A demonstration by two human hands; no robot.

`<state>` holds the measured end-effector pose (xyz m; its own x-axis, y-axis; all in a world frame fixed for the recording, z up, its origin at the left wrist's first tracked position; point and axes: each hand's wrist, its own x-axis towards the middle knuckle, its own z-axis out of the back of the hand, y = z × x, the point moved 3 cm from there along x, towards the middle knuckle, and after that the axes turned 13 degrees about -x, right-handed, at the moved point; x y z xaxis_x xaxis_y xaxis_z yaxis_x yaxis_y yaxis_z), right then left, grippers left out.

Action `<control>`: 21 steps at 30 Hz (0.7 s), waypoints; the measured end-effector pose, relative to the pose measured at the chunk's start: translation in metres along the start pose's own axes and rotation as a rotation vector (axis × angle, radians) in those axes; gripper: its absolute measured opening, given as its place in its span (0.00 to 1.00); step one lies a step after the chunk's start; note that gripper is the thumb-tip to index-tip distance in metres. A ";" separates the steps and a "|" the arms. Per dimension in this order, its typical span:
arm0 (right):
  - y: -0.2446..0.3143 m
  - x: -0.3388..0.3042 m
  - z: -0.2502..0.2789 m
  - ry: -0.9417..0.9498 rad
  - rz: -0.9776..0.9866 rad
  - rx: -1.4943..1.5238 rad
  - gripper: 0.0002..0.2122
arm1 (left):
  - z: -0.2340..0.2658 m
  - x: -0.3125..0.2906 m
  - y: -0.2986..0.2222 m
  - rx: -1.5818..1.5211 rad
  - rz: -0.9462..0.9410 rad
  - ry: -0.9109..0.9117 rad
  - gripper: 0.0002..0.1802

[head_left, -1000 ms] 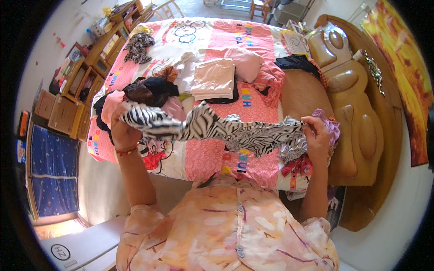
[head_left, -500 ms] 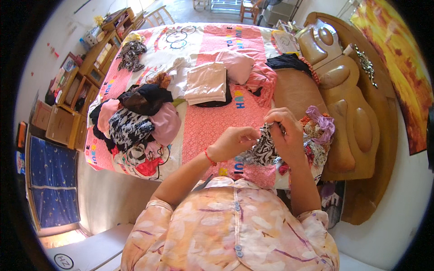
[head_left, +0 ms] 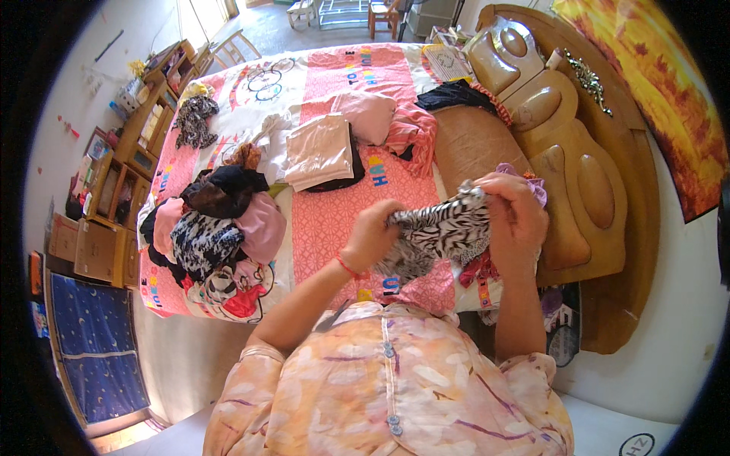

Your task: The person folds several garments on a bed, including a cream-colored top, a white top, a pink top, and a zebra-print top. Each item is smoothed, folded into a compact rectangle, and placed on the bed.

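A zebra-print black-and-white garment [head_left: 447,230] is stretched between my two hands above the bed; I cannot tell its exact kind. My left hand [head_left: 372,239], with a red string at the wrist, grips its left end. At the opposite end, my right hand [head_left: 519,220] pinches the gathered top edge. A greyish patterned part of the cloth hangs below the left hand. Behind my right hand, a small heap with a lilac cloth [head_left: 537,188] and a red patterned cloth [head_left: 480,267] is partly hidden.
The bed [head_left: 319,235] has a pink and white patterned sheet. A folded cream cloth [head_left: 319,152] and pink clothes [head_left: 411,133] lie mid-bed. Mixed clothes [head_left: 204,239] are heaped at the left, with a dark printed garment [head_left: 196,121] beyond. A padded wooden headboard [head_left: 585,194] bounds the right.
My hands have moved apart, spreading the zebra-print garment from a bunch into a wide strip. My right hand has shifted right. The whole view has turned slightly.
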<state>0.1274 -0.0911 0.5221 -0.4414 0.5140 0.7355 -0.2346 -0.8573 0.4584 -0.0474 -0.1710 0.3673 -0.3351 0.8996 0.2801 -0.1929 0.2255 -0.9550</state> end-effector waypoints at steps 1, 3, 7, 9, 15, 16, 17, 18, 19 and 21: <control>-0.004 0.000 0.004 -0.033 0.014 -0.030 0.07 | 0.015 0.000 0.004 0.045 0.012 -0.060 0.15; -0.012 0.004 0.018 -0.075 0.031 -0.056 0.06 | 0.031 0.009 -0.005 0.172 -0.076 -0.129 0.15; -0.039 0.000 0.039 -0.091 -0.012 -0.199 0.06 | 0.071 0.015 -0.019 0.465 -0.159 -0.284 0.15; -0.045 -0.001 0.050 -0.052 -0.135 -0.286 0.07 | 0.073 0.015 -0.040 0.520 -0.156 -0.333 0.14; -0.116 0.003 0.094 -0.005 -0.181 -0.520 0.07 | 0.046 0.008 -0.079 0.171 -0.117 -0.109 0.13; -0.113 0.009 0.095 0.057 -0.223 -0.607 0.07 | 0.039 0.003 -0.079 0.091 -0.073 -0.076 0.13; -0.116 0.011 0.099 0.082 -0.183 -0.636 0.07 | 0.032 -0.002 -0.080 0.015 -0.031 -0.052 0.13; -0.128 0.014 0.103 0.107 -0.137 -0.649 0.07 | 0.021 -0.006 -0.085 0.022 0.064 0.036 0.12; -0.136 0.018 0.109 0.140 -0.205 -0.634 0.08 | 0.008 -0.007 -0.089 0.035 0.161 0.113 0.12; -0.171 0.028 0.139 0.180 -0.156 -0.614 0.09 | -0.021 -0.005 -0.082 -0.124 -0.045 0.232 0.11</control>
<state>0.2755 0.0735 0.5333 -0.4880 0.6662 0.5640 -0.7353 -0.6619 0.1455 -0.0105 -0.1860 0.4422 -0.1056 0.9460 0.3064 -0.0833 0.2987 -0.9507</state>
